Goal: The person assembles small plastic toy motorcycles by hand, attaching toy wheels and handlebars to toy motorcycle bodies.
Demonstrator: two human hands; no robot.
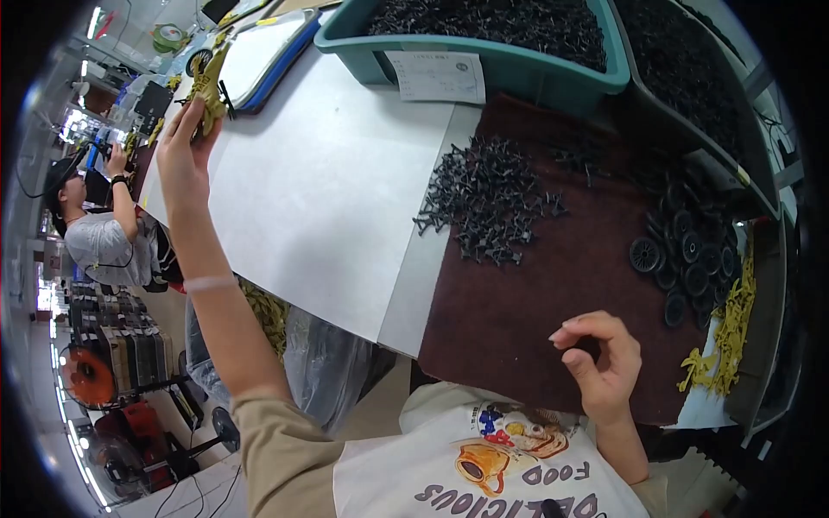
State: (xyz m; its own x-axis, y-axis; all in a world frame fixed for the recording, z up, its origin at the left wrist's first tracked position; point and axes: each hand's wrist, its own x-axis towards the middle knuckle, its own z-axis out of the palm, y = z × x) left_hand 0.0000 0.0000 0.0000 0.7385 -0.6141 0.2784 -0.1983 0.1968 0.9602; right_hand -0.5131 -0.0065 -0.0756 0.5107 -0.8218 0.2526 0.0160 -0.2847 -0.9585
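10 o'clock: left grip [184,151] pinches yellow toy vehicle [207,84]; best held by body, sparing black wheel [199,60]. 4 o'clock: right grip [604,358] loosely curled, apparently empty.

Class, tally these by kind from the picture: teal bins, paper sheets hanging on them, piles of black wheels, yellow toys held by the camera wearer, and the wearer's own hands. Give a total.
Teal bin: 1
Paper sheet: 1
Pile of black wheels: 1
Held yellow toy: 1
Own hands: 2 (left hand, right hand)
Total: 6
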